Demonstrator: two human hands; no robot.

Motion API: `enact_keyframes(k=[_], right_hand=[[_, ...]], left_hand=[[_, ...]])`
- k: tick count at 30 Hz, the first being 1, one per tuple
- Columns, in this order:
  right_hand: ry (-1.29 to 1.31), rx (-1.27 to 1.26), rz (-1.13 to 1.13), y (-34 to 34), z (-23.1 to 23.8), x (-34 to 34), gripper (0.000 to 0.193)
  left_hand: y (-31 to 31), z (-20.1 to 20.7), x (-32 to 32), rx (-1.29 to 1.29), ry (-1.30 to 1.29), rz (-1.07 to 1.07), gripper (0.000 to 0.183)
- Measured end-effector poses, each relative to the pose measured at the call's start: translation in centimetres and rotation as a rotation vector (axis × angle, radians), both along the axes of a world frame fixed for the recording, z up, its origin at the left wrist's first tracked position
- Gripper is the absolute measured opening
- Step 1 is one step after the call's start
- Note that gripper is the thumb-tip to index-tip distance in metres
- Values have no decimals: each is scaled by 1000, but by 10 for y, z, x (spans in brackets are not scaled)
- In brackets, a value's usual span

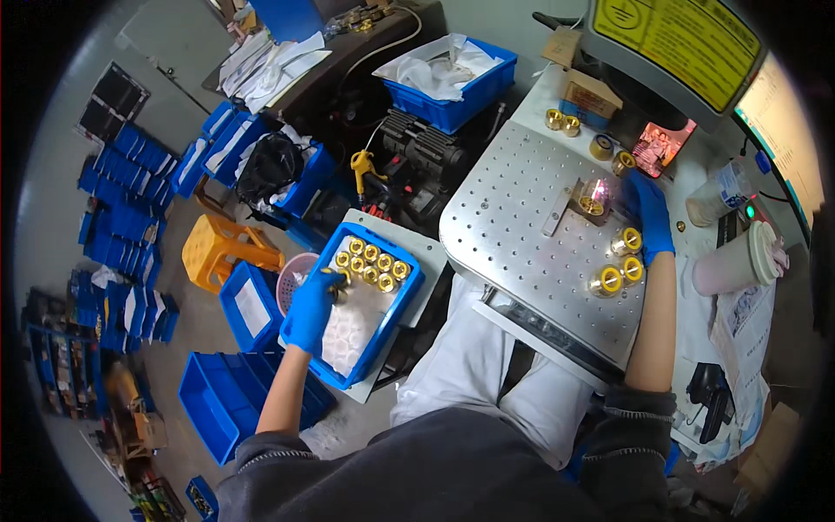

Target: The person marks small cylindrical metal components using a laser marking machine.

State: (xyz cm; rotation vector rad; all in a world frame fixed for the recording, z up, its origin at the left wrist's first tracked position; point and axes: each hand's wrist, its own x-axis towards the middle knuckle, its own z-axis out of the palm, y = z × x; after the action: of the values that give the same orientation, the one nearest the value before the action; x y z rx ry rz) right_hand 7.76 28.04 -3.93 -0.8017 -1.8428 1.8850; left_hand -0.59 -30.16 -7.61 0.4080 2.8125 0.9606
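My left hand (313, 306), in a blue glove, is closed round a brass fitting (340, 294) over a blue tray (358, 378). Rows of brass fittings (371, 253) stand at the tray's far end, and its near part shows a white liner with round hollows. On the perforated metal plate (513, 187), one brass fitting (593, 204) sits in a small holder under a pinkish glow. My right hand (651, 217), also blue-gloved, reaches along the plate's right edge. Its fingertips are by another brass fitting (623, 163); whether they grip it is hidden. Several brass fittings (606, 280) stand nearer me.
A machine head with a yellow label (674, 39) overhangs the plate. Right of it are a phone (663, 148), a plastic bottle (720, 193) and a lidded cup (735, 263). Blue bins (213, 404), a yellow stool (222, 248) and a motor (422, 143) stand to the left.
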Motion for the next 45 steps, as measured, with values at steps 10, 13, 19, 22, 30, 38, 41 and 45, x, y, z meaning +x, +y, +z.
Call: enact_keyframes(k=[10, 13, 19, 22, 30, 38, 41, 45], right_hand=[[26, -26, 44, 12, -1, 6, 27], [17, 436, 44, 2, -14, 0, 28], [92, -7, 36, -30, 15, 2, 32], [52, -34, 30, -26, 25, 6, 33], [-370, 451, 346, -24, 88, 54, 38], [-692, 905, 173, -54, 87, 57, 46], [-733, 893, 205, -59, 84, 49, 48], [-737, 927, 288, -61, 93, 56, 50]], left_hand=[[25, -57, 28, -352, 317, -343, 18], [20, -69, 24, -318, 284, -364, 15], [14, -76, 23, -298, 243, -374, 16], [18, -79, 15, -302, 236, -405, 20], [51, -16, 7, -528, 211, -461, 20], [232, 110, 7, 269, 401, -384, 20], [283, 108, 5, 431, 481, -429, 19], [331, 97, 5, 513, 497, -426, 23]])
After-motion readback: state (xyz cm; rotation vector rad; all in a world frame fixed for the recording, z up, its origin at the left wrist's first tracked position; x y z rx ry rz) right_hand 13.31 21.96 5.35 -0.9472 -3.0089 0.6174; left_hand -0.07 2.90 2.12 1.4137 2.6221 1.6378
